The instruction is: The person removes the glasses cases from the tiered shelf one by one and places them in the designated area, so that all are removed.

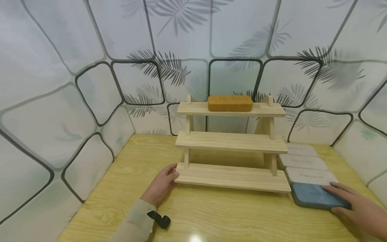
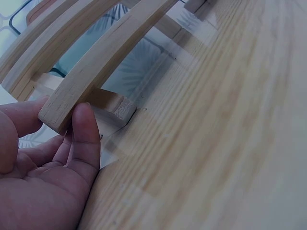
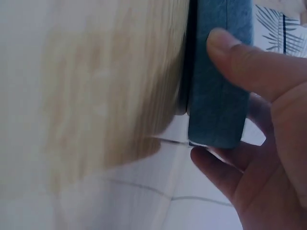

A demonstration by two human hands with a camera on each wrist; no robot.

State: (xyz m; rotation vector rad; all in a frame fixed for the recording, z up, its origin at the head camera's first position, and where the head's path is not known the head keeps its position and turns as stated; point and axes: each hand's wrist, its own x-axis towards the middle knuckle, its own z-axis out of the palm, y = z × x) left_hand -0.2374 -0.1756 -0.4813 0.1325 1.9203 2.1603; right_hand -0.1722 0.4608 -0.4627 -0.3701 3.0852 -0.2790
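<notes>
A three-tier wooden display stand stands on the table. My left hand pinches the left end of its bottom board, fingers and thumb on either side of the wood in the left wrist view. At the right, my right hand grips a blue glasses case, a long rounded box with a seam along its side. In the right wrist view the thumb lies across the case's side and the other fingers reach round its end. An orange glasses case sits on the top board.
Several pale cases lie in a row behind the blue one, close by the stand's right side. A patterned curtain surrounds the yellow wood-grain table at the back and sides. A black strap hangs at my left sleeve.
</notes>
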